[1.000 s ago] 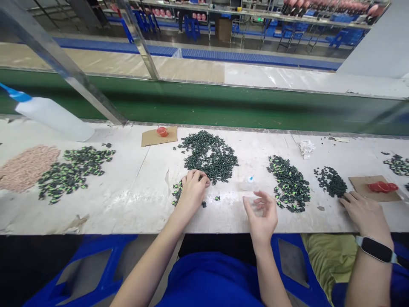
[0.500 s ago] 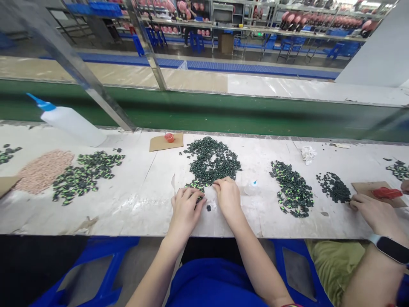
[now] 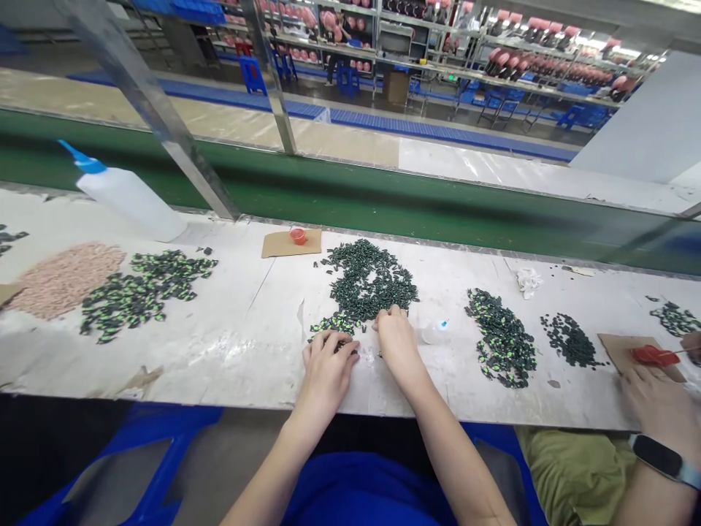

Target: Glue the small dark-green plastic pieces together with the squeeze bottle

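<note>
Fine handling of dark pieces (image 3: 355, 292) is judged in hand, left hand (image 3: 327, 367) and right hand (image 3: 396, 340) curled, grip undeterminable, fingertip precision required next.

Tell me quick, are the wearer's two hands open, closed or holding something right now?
Left hand: fingers curled at the green-flecked pile; grip can't be told.
Right hand: fingers bent by the dark pile; grip can't be told.

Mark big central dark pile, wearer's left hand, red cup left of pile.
Dark pile (image 3: 353, 283): head view, pieces left of its gap.
Wearer's left hand (image 3: 326, 369): head view, back of hand.
Red cup (image 3: 297, 237): head view, its side.
</note>
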The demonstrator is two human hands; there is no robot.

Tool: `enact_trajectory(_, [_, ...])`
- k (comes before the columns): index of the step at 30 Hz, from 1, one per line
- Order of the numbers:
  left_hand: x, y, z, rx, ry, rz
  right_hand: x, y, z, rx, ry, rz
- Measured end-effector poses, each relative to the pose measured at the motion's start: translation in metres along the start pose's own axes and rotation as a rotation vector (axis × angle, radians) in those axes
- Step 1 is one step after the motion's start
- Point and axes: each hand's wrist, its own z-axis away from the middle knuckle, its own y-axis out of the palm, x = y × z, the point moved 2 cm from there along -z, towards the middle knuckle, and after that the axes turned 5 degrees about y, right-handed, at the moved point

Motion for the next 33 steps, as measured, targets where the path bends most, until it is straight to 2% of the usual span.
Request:
enact_trajectory(6, [-0.017,0.002,-0.002,-0.004,0.077,0.07,-0.012,-0.004,0.006,-0.055,-0.024,-0.18])
enact_trajectory(10, [-0.026,0.013,-0.005,0.038,0.108,0.119,-0.03,-0.005,0.027,-0.129,0.007,-0.373])
enact_trajectory(15, [-0.029,0.024,-0.01,0.035,0.088,0.145,-0.054,0.005,0.057,-0.159,0.088,-0.516])
enact_trajectory(17, [-0.029,0.025,-0.011,0.037,0.077,0.188,-0.059,0.011,0.063,-0.162,0.118,-0.685])
enact_trajectory(22, [-0.026,0.02,-0.011,0.064,0.035,0.433,-0.058,0.018,0.069,-0.054,0.185,-1.212])
enact_trajectory(28, [-0.03,0.007,-0.011,0.001,0.008,0.526,-0.051,0.006,0.077,-0.097,0.165,-1.208])
enact_trajectory(33, [-0.035,0.001,-0.012,-0.009,0.01,0.579,-0.047,0.008,0.078,-0.073,0.193,-1.29])
